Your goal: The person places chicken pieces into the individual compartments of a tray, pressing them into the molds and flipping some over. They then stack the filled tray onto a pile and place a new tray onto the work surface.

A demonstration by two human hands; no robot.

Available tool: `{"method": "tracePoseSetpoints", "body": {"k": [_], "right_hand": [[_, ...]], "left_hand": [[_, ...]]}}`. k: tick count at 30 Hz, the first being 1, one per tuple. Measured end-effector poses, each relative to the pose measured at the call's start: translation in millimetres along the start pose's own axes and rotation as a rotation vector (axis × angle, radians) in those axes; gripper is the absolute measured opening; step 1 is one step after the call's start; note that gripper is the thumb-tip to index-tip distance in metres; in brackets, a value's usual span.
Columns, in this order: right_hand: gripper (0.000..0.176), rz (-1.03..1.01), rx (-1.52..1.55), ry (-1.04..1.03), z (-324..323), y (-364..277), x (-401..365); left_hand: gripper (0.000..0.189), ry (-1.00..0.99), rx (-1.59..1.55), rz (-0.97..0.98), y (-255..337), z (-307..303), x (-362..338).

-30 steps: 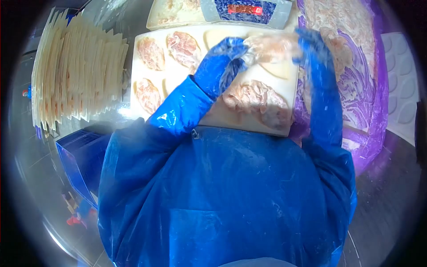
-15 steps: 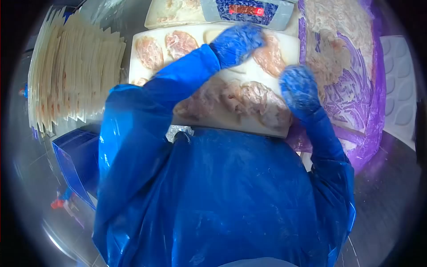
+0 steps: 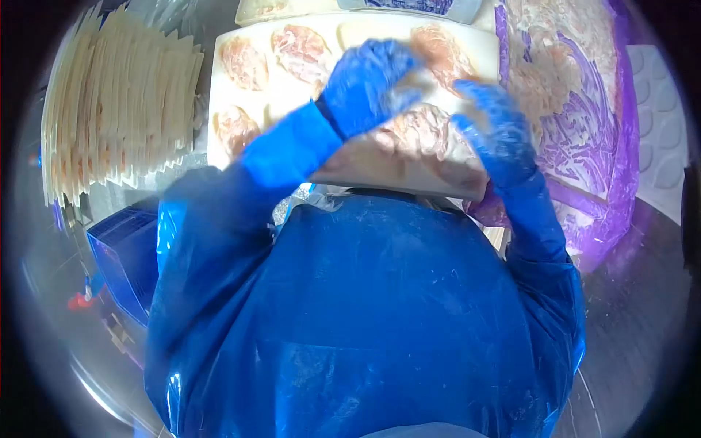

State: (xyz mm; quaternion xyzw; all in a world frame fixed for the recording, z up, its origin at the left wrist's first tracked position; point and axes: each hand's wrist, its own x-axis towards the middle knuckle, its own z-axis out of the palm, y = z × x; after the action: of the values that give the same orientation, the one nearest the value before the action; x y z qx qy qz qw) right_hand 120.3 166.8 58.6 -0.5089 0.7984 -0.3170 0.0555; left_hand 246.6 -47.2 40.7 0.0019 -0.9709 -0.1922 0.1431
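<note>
Both of my hands wear blue gloves under blue sleeves, above a white moulded tray point(image 3: 234, 171). My left hand point(image 3: 371, 86) hovers over the tray's middle, its thumb apart from its fingers and nothing visible between them. My right hand point(image 3: 502, 137) is at the tray's right edge with its fingers spread and curved, holding nothing I can see. A pile of raw meat point(image 3: 423, 139), likely chicken, lies between and below my hands. Flattened pieces fill several oval hollows, among them a top-left piece point(image 3: 244, 63), a top-middle piece point(image 3: 301, 53) and a top-right piece point(image 3: 443, 56).
To the right, a purple-lined bin point(image 3: 621, 164) holds more raw meat. Another tray with oval hollows point(image 3: 652, 124) stands beyond it. Many thin white trays are stacked on edge point(image 3: 120, 109) at left, above a blue crate point(image 3: 120, 255). A scale point(image 3: 409, 6) sits behind the tray.
My left hand has drawn down and left from the top hollows, and its fingers have parted. My right hand has opened from a closed shape. The view has tilted slightly.
</note>
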Motion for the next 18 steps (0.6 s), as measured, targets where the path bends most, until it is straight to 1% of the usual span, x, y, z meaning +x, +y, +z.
{"method": "tracePoseSetpoints", "body": {"k": [1, 2, 3, 4, 5, 6, 7, 8, 10, 11, 12, 14, 15, 17, 18], "right_hand": [[0.031, 0.013, -0.029, -0.129, 12, -7, -4], [0.028, 0.025, -0.060, -0.258, 23, -9, -10], [0.025, -0.127, -0.132, -0.160, 34, 2, -17], [0.025, -0.135, -0.135, -0.159, 30, 13, -13], [0.027, -0.026, 0.057, -0.185, 25, 25, -11], [0.030, 0.088, 0.245, -0.209, 19, 30, -11], [0.032, 0.170, 0.358, -0.109, 1, 23, -10], [0.032, 0.175, 0.350, -0.108, -14, 17, -15], [0.035, 0.326, 0.264, 0.036, -36, 8, -27], [0.035, 0.356, 0.066, -0.018, -33, 12, -37], [0.035, 0.355, 0.064, -0.023, -18, 13, -51], [0.034, -0.100, -0.338, 0.071, 14, 11, -75], [0.034, -0.100, -0.343, 0.073, 11, 9, -78], [0.031, 0.112, -0.120, -0.083, 5, 6, -81], [0.031, 0.120, -0.120, -0.076, 3, 10, -80]], "left_hand": [[0.045, -0.106, 0.281, -0.073, 22, -2, -17], [0.043, -0.174, 0.218, -0.016, 26, 3, -35], [0.041, -0.154, 0.242, -0.028, 27, 11, -52], [0.039, -0.132, 0.264, -0.041, 28, 12, -61], [0.039, -0.129, 0.262, -0.041, 24, 8, -71], [0.037, -0.220, 0.244, -0.108, 19, 0, -79], [0.035, -0.308, 0.226, -0.174, 18, -5, -81], [0.035, -0.305, 0.219, -0.169, 21, -8, -81], [0.032, -0.117, 0.222, -0.208, 29, -19, -75], [0.030, -0.020, 0.042, -0.061, 33, -19, -59], [0.029, 0.101, -0.067, 0.003, 38, -2, -45], [0.031, 0.112, -0.083, 0.162, 47, 30, -20], [0.031, 0.116, -0.084, 0.166, 46, 33, -23], [0.034, -0.159, 0.036, 0.072, 43, 38, -29], [0.034, -0.164, 0.036, 0.082, 44, 32, -25]]}}
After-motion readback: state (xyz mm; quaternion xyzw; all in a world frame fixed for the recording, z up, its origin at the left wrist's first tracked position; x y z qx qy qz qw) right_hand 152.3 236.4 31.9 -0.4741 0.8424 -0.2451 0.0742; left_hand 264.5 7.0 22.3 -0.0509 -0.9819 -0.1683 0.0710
